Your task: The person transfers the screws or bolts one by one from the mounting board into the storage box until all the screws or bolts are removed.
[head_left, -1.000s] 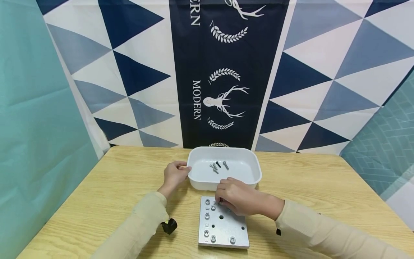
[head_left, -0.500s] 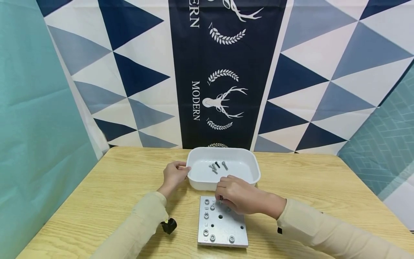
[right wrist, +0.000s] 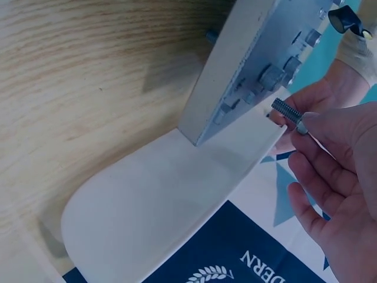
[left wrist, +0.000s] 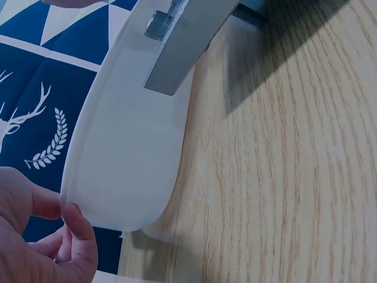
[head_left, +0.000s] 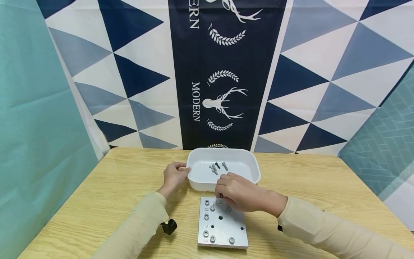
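Head view: my left hand (head_left: 174,176) pinches the tray (head_left: 203,186) at nine o'clock, plate (head_left: 227,229) at its six. Left wrist: light grip should do. Right wrist: my right hand (right wrist: 347,171) pinches the screw (right wrist: 286,110), thread toward ten; I'd hold it plate-square.

Geometric backdrop (head_left: 145,54) behind a wood-grain tabletop (head_left: 307,180), with a plain teal sheet (head_left: 42,136) at left and a brick-patterned teal sheet (head_left: 385,151) at right

White, navy and grey-blue triangles flank a dark central band (head_left: 185,61), on which a white stag head (head_left: 211,103) lies sideways, antlers to the right, between two leaf sprigs (head_left: 223,76), with MODERN lettering (head_left: 196,101) running downward beside it; another stag head (head_left: 229,5) is cut off by the head view's top edge; the plain teal sheet shows faint creases
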Demonstrator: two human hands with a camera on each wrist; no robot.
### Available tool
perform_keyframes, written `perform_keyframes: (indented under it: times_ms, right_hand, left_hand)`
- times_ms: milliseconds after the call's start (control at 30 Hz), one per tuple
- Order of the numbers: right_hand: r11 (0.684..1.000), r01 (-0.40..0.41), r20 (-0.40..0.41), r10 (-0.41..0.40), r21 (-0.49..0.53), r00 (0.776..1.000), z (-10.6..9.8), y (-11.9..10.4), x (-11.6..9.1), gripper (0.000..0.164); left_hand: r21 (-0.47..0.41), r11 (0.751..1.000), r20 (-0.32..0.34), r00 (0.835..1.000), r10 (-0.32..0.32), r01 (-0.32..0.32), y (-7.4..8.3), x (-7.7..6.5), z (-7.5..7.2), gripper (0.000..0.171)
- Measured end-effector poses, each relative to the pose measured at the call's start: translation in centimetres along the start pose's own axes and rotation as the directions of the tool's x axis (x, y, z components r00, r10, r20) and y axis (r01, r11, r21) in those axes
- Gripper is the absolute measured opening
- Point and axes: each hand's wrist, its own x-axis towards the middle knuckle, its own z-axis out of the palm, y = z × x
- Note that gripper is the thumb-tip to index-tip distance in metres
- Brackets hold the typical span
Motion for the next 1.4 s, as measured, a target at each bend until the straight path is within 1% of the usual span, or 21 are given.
perform_keyframes:
  times_ms: [233,500,600,867,1033,1200,1400]
  right_hand:
    - [1.0,0.003,-0.005,-0.003,-0.01,1.0,-0.4,0.2,0.2,0.016]
    - [0.997,-0.009,-0.032,0.007,-0.074,0.999,-0.6,0.8,0.4,0.015]
    - [0.996,-0.022,-0.03,0.019,-0.085,0.999,-0.8,1.0,0.4,0.014]
    - [0.996,-0.045,-0.004,0.044,-0.082,0.999,-1.1,1.6,0.4,0.015]
    - [0.995,-0.043,-0.003,0.043,-0.086,0.999,-1.3,1.9,0.4,0.016]
    - [0.996,-0.054,-0.01,0.053,-0.077,0.999,-1.5,2.4,0.6,0.014]
    - [0.997,-0.062,-0.006,0.061,-0.055,0.998,-1.4,2.7,0.6,0.012]
  left_hand:
    - [0.001,1.0,0.004,1.0,-0.007,0.007,0.0,-0.1,0.1,0.025]
    - [0.0,1.0,0.007,1.0,0.002,-0.002,0.1,-0.1,0.0,0.026]
    - [0.0,1.0,0.008,1.0,0.0,0.0,0.1,-0.2,0.1,0.026]
    - [0.001,1.0,0.0,1.0,-0.008,0.008,0.1,-0.1,0.1,0.025]
    - [-0.004,1.0,0.001,1.0,-0.022,0.022,0.2,-0.2,0.0,0.025]
    - [-0.007,1.0,0.004,1.0,-0.012,0.012,0.2,-0.1,0.1,0.025]
    - [-0.007,1.0,0.003,1.0,-0.023,0.023,0.3,-0.2,0.0,0.024]
